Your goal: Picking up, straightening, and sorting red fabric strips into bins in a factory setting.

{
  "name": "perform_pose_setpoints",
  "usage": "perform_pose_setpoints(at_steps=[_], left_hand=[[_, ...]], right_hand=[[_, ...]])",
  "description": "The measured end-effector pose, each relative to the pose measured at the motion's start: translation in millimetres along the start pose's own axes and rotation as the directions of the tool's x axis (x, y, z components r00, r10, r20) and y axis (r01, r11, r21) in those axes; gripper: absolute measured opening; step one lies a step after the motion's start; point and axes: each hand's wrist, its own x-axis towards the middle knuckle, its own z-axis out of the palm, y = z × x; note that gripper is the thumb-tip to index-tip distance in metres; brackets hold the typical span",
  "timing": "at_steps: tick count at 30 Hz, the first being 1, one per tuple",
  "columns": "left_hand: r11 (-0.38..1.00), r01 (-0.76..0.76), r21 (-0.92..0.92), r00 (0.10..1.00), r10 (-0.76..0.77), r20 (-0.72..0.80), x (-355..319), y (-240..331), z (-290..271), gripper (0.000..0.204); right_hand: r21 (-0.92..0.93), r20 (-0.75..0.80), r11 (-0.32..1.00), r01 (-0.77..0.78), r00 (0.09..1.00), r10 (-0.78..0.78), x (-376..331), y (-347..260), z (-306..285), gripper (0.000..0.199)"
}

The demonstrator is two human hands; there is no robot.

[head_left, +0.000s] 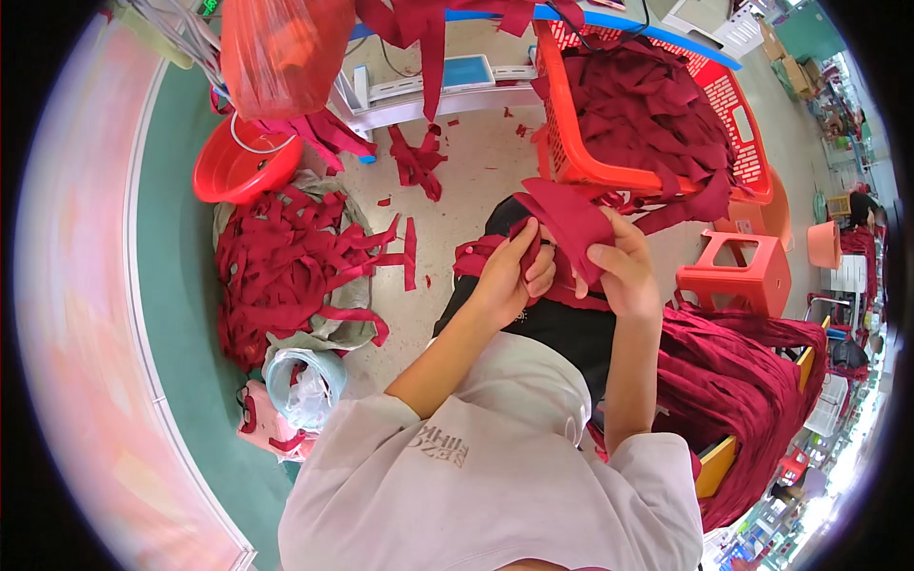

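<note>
A folded dark red fabric piece (569,221) is stretched between my two hands above my lap. My left hand (509,281) is closed, pinching its left end with thumb and fingers. On the other side my right hand (624,269) grips the right end, thumb on top and fingers behind. More red fabric (473,255) lies on my dark-clad thighs under the hands. Just beyond my hands stands a red plastic basket (568,143) heaped with red fabric strips (647,109).
At left, cut red strips (276,276) pile on a grey sack beside a red basin (217,164) and a light-blue bin (335,366). A red stool (738,271) stands right, near long red fabric (733,390) draped over a rack. A blue-edged table (609,21) is ahead.
</note>
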Motion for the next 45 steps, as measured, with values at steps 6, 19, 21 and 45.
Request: perform_pose_setpoints(at_steps=[6, 19, 21, 45], left_hand=[[0.998, -0.048, 0.044, 0.975, 0.056, -0.215, -7.6, 15.4, 39.0, 0.083], [0.926, -0.301, -0.226, 0.949, 0.27, -0.161, -30.3, 70.8, 19.6, 0.037], [0.925, -0.323, -0.202, 0.945, 0.301, -0.132, -50.3, 105.9, 11.5, 0.037], [0.419, -0.809, 0.412, 0.301, 0.898, -0.322, -297.6, 339.9, -88.0, 0.034]], right_hand=[[-0.16, -0.191, 0.965, -0.209, 0.965, 0.178, -12.8, 42.7, 11.8, 0.008], [-0.815, -0.081, 0.569, -0.114, 0.993, 0.083, -43.3, 51.7, 20.2, 0.026], [-0.896, -0.061, 0.437, -0.076, 0.997, 0.049, -58.5, 72.2, 3.8, 0.024], [-0.46, -0.868, 0.783, -0.419, 0.398, -0.297, -217.1, 12.0, -236.0, 0.024]])
